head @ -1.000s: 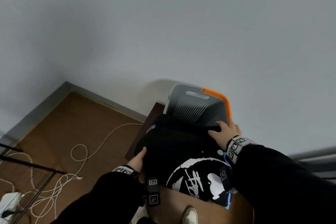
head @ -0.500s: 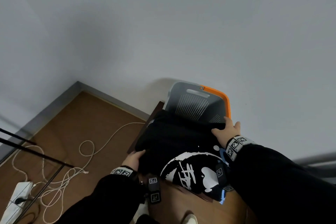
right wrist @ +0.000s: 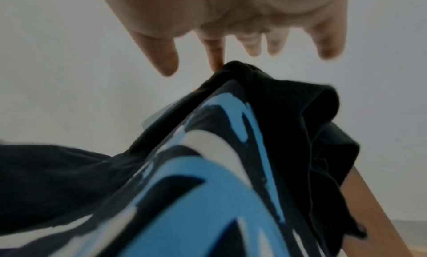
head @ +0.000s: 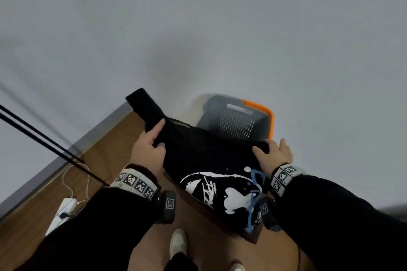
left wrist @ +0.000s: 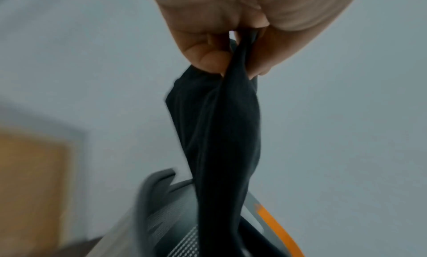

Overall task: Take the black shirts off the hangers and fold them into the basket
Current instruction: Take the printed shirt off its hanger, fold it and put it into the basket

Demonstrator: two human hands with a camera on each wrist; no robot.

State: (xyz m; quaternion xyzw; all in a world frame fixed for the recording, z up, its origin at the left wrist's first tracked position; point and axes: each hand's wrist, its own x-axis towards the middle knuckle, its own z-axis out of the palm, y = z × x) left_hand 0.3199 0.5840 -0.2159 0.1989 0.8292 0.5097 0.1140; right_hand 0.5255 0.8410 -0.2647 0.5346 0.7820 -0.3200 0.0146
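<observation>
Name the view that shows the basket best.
Head view: the basket shows its grey perforated wall, handle slot and orange rim beyond the shirt. The left wrist view catches only a blurred part behind hanging cloth; the right wrist view shows none of it.

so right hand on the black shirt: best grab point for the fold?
Likely the bunched right sleeve edge of the black shirt, pinched from the right and above. The right hand hovers open there, fingers spread. The left hand already pinches the opposite sleeve raised, so a mirrored grip should keep the shirt level before the basket.
</observation>
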